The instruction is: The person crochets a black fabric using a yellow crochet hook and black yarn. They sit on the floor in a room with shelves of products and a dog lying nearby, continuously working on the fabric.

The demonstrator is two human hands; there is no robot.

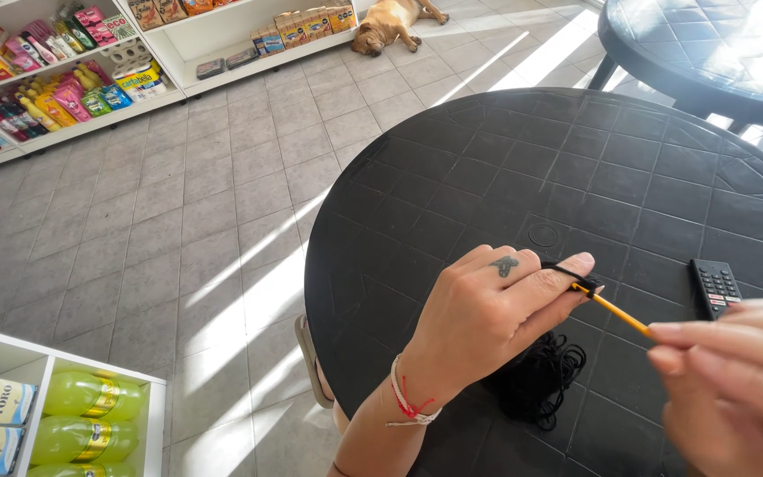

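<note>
The left hand (pixel 487 305) pinches the tip of a thin orange crochet hook (pixel 613 309) between thumb and forefinger, with a loop of black yarn (pixel 571 274) drawn over the forefinger so the strand stays taut near the hook. The right hand (pixel 735 380) grips the hook's other end, its fingers (pixel 691 340) closed around it. The rest of the black yarn lies in a loose tangled heap (pixel 540 375) on the round black plastic tabletop (pixel 523 168), just under the hands, where it can feed freely. A black remote control (pixel 715 287) lies nearby. The low white shelf (pixel 64 402) at the lower left holds yellow-green drink bottles (pixel 86 397).
</note>
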